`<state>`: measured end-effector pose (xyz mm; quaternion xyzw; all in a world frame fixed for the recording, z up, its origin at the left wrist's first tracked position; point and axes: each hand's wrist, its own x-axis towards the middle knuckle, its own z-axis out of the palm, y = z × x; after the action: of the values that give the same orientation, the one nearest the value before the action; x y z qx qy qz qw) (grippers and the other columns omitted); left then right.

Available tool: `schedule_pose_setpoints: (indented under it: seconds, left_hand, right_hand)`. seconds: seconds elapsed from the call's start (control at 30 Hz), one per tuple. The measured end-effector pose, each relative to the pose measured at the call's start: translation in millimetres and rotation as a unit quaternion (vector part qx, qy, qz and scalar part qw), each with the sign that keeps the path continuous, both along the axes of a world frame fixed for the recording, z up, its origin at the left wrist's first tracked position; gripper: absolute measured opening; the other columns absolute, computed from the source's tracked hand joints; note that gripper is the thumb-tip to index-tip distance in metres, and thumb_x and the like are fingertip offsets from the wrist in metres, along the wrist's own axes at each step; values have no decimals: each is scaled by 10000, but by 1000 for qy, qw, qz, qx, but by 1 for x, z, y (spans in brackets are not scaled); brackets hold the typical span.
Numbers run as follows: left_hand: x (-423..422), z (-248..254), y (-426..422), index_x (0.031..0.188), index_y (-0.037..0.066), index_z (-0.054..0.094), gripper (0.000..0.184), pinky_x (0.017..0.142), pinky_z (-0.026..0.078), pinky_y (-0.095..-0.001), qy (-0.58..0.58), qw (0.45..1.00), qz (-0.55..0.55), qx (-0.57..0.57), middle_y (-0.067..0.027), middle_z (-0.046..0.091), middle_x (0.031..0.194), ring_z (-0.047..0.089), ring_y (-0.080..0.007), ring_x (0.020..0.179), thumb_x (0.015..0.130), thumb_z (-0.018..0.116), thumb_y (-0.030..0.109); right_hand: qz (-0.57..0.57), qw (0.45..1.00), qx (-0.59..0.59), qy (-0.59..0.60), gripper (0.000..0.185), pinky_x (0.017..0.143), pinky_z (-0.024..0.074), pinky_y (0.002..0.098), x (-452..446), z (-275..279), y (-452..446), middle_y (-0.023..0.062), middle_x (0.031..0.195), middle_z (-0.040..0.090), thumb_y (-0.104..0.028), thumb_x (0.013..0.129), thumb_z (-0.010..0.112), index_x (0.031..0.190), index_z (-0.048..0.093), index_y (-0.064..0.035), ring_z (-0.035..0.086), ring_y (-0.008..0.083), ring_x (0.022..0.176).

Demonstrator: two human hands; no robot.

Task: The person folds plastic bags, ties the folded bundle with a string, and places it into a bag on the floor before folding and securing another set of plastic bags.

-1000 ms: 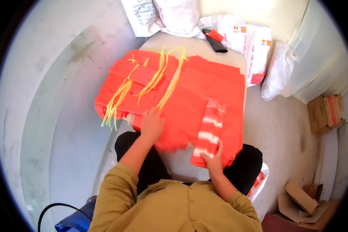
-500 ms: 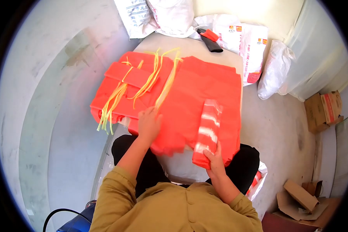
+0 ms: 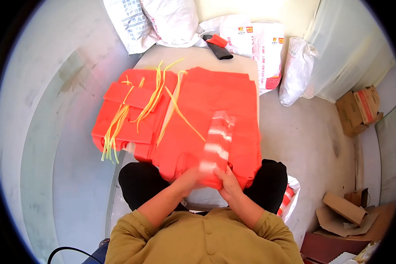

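A folded red bundle with white bands [image 3: 217, 145] stands out over a pile of flat red sheets [image 3: 224, 92]. My right hand [image 3: 229, 182] grips its lower end, thumb on top. Close by on the left, my left hand [image 3: 196, 175] is smeared by motion at the bundle's lower edge, its fingers not distinct. One yellow strip [image 3: 185, 115] slants across the sheets and meets the bundle's left side; whether it passes beneath is hidden. More yellow strips [image 3: 152, 103] lie loose on the left, beside a folded red piece [image 3: 127, 95] tied with yellow strips.
The pile rests on a pale tabletop [image 3: 163, 53]. White sacks [image 3: 174, 22] line the back, with a black and red object [image 3: 219, 48] before them. By my right knee is an open white bag [image 3: 290, 196] holding red-and-white pieces. Cardboard boxes [image 3: 358, 110] stand at right.
My left hand has moved right from the yellow strips to the bundle's lower end. One yellow strip now stretches across to the bundle. The view has shifted slightly.
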<state>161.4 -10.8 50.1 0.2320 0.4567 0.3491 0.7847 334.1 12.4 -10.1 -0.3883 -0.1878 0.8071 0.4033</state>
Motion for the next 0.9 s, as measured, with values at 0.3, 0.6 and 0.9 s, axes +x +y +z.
schedule_pose_setpoints:
  seconds: [0.3,0.6,0.9]
  left_hand:
    - [-10,-15,3,1338,-14,576,378,1051,501,-430,-106,993,39,22,-124,674,1276,659,-244,1164,988,596,127]
    - [-5,-33,0,1374,98,571,404,985,526,-408,20,999,7,-45,-63,664,1291,651,-203,1158,986,640,189]
    - [0,-45,7,1407,91,513,482,932,531,-409,89,996,-2,-17,-52,636,1300,634,-196,1145,957,665,174]
  right_hand:
    - [22,999,25,-3,365,1028,495,387,21,31,24,81,1282,639,-264,1058,528,1331,569,-25,614,214,1178]
    - [17,978,109,-179,311,872,568,318,73,9,94,97,1153,692,-158,1024,596,1268,610,34,681,182,996]
    - [133,706,304,-626,308,875,541,413,149,25,101,187,1068,730,-242,928,638,1168,723,-69,700,344,994]
